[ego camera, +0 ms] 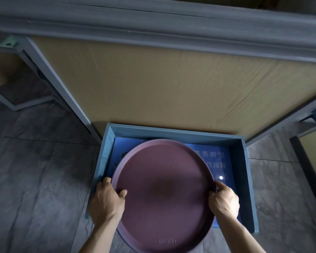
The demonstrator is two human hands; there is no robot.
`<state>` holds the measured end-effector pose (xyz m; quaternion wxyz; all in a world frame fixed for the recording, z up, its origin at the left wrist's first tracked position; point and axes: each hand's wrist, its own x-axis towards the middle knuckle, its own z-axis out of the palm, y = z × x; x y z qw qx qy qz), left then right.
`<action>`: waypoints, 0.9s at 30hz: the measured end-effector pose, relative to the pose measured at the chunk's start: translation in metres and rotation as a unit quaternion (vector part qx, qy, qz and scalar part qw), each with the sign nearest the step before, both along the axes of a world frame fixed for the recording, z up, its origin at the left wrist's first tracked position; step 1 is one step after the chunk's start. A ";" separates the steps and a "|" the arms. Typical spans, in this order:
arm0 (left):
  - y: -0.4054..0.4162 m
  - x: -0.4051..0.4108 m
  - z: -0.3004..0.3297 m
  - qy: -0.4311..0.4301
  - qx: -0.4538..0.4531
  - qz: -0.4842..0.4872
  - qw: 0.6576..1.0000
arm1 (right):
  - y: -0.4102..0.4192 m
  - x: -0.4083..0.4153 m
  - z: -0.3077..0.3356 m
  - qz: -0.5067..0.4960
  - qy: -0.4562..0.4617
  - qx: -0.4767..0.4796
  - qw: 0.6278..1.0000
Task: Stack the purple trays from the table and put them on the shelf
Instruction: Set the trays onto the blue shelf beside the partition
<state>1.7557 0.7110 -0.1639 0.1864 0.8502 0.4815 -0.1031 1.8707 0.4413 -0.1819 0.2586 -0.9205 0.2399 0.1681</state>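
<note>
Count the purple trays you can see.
1 clearly: the purple tray held by the left hand and right hand above the blue shelf box. Others stacked beneath may be hidden.

Just the one camera here, sitting on the person's head and looking steeply down and forward. It's hanging close over both hands, with the forearms coming in from the bottom edge. The wide lens is bending the shelf frame (153, 21) along the top and taking in floor tiles (35, 170) either side.
</note>
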 end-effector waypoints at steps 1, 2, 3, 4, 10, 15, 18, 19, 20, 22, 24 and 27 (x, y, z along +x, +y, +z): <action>0.000 0.002 -0.002 -0.003 0.001 -0.003 1.000 | 0.000 0.000 0.000 -0.011 0.003 0.009 1.000; -0.002 0.003 -0.003 -0.009 0.003 -0.010 1.000 | -0.001 0.000 -0.001 -0.019 0.009 0.017 1.000; -0.003 0.004 -0.004 -0.021 0.002 -0.024 0.999 | -0.001 -0.001 -0.001 -0.023 0.016 0.022 0.999; -0.005 0.004 -0.005 -0.037 -0.007 -0.043 0.998 | 0.000 -0.003 0.000 -0.022 0.024 0.025 0.999; -0.018 -0.002 -0.015 -0.044 -0.059 -0.113 0.991 | -0.004 -0.011 -0.006 0.017 0.034 0.030 0.999; -0.021 -0.002 -0.025 -0.036 -0.047 -0.112 0.992 | -0.014 -0.006 -0.009 -0.025 0.021 0.089 0.995; -0.020 -0.003 -0.029 -0.039 -0.046 -0.122 0.991 | -0.014 -0.008 -0.008 -0.004 -0.003 0.079 0.997; -0.021 -0.005 -0.028 -0.034 -0.041 -0.129 0.990 | -0.013 -0.011 -0.008 0.023 -0.016 0.045 0.999; -0.022 -0.006 -0.027 -0.031 -0.023 -0.146 0.989 | -0.012 -0.016 -0.007 0.065 -0.040 -0.003 0.997; -0.026 -0.011 -0.026 -0.048 0.043 -0.210 0.976 | -0.007 -0.031 -0.005 0.204 -0.119 -0.096 0.967; -0.033 -0.018 -0.028 -0.083 0.061 -0.270 0.957 | 0.001 -0.049 -0.010 0.345 -0.172 -0.127 0.914; -0.044 -0.025 -0.034 -0.058 0.042 -0.302 0.951 | 0.005 -0.073 -0.026 0.405 -0.147 -0.128 0.893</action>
